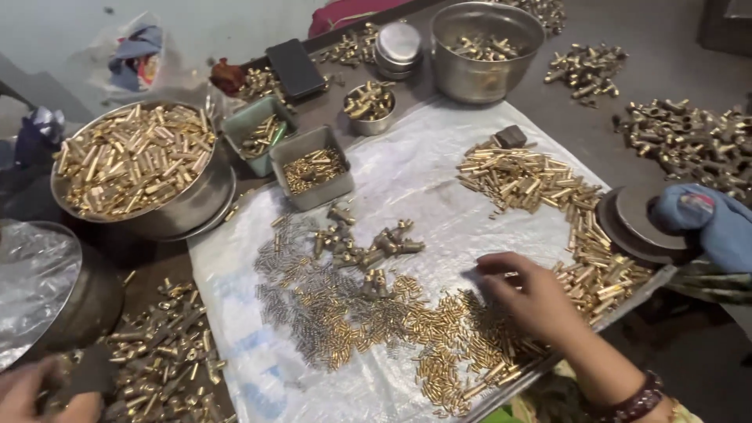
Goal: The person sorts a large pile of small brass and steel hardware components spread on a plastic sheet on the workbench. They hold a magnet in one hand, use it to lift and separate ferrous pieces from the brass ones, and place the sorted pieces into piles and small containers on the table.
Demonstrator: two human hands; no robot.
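Observation:
My right hand (535,298) reaches in from the lower right, a beaded bracelet on its wrist. Its fingers are bent down and apart, with the tips on small brass pins (439,329) scattered over a clear plastic sheet (407,168). Longer brass tubes (540,184) lie in a curved heap just beyond and to the right of it. My left hand (35,395) sits blurred at the bottom left corner, curled around a dark metal piece (81,374) above a pile of dull brass fittings (164,360).
A steel bowl of brass tubes (133,160) stands at the left. Two small grey tubs (313,168) of parts, a small steel cup (370,103) and a large steel pot (486,51) stand at the back. Grey fittings (368,243) lie mid-sheet. Dark discs (638,223) and blue cloth (709,223) are at right.

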